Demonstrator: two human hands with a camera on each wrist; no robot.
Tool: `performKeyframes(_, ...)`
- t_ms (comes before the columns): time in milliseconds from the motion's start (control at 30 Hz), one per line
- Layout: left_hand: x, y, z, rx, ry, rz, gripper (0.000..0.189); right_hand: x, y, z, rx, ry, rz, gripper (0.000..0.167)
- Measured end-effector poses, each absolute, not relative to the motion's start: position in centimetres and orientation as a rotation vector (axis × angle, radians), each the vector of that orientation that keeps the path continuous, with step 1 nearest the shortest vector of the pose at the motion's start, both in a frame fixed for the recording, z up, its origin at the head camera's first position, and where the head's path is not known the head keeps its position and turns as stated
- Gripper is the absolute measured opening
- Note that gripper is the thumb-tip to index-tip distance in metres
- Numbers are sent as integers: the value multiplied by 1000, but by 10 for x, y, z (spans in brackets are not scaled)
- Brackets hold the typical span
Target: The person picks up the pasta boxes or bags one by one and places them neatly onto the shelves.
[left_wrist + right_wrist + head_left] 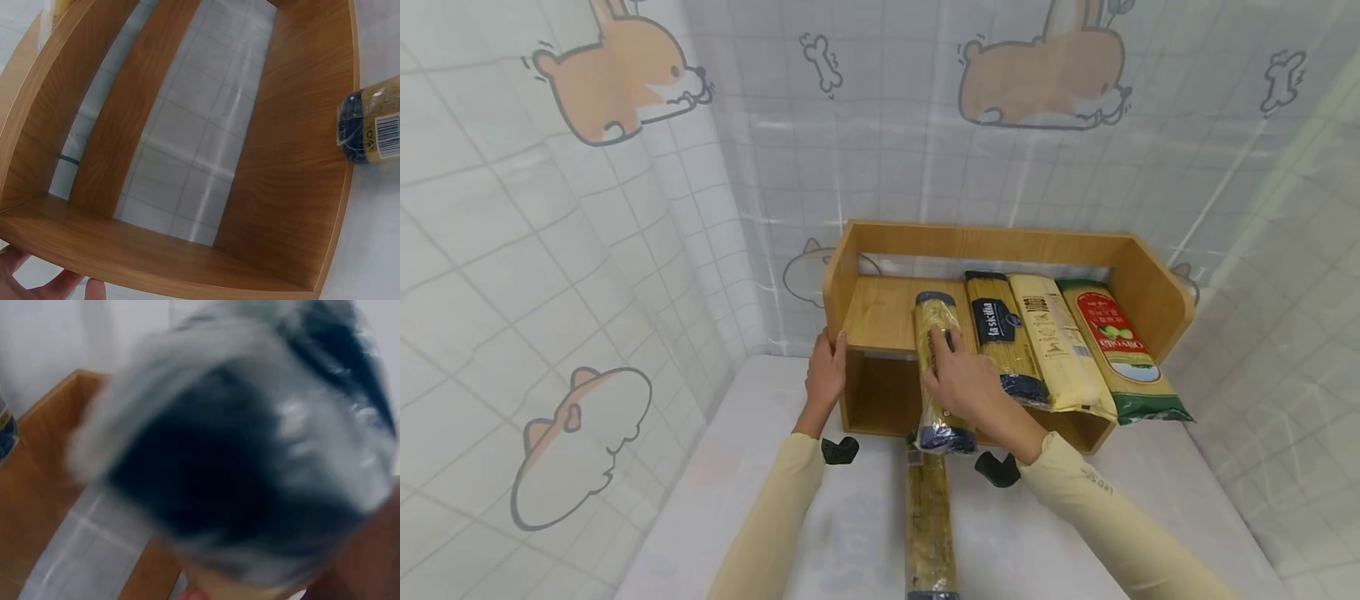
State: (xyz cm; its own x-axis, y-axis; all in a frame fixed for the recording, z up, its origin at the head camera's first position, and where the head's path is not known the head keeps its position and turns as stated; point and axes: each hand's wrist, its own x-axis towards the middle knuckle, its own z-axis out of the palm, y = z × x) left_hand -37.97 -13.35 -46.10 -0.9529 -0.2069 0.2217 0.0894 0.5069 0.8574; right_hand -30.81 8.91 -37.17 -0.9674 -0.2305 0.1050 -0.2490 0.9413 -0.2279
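Observation:
My right hand (966,379) grips a clear-wrapped pack of spaghetti (946,417) with dark blue ends, above the left part of the wooden shelf's (883,312) top board. The pack's near end overhangs the front edge. In the right wrist view its dark blue end (206,462) is large and blurred. My left hand (826,375) holds the shelf's left side panel at the front; its fingertips (94,289) show against the wood in the left wrist view. Right of the held pack lie a "la sicilia" spaghetti pack (995,321), a cream pack (1056,337) and a green-and-red pack (1112,333).
Another spaghetti pack (928,517) lies on the white table (760,508) in front of the shelf. Two black curved pieces (840,450) stand at the shelf's front. Behind it hangs a tile-patterned sheet (895,167) with cartoon dogs. The lower compartment (880,396) is below the top board.

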Motion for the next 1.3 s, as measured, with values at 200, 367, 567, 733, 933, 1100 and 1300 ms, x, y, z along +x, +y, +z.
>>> performKeyframes(200,-379,-133,-462,90,-2464,-1414,59,-318,94,-374,316,-3021,467,71)
performKeyframes(367,-380,-134,-463,79,-2468,-1408,59,-323,96,-373,328,-3029,459,60)
performKeyframes(567,-380,-135,-465,98,-2467,-1394,59,-332,98,-375,308,-3024,451,58)
performKeyframes(733,-382,-136,-465,93,-2465,-1393,60,-337,97,-380,277,-2993,426,57)
performKeyframes(933,-382,-138,-465,98,-2463,-1395,60,-334,91,-384,243,-2997,402,72)
performKeyframes(1100,-382,-137,-464,99,-2453,-1401,58,-336,90,-382,240,-3022,361,77)
performKeyframes(1300,-381,-133,-464,93,-2437,-1407,56,-343,91,-379,224,-3029,333,75)
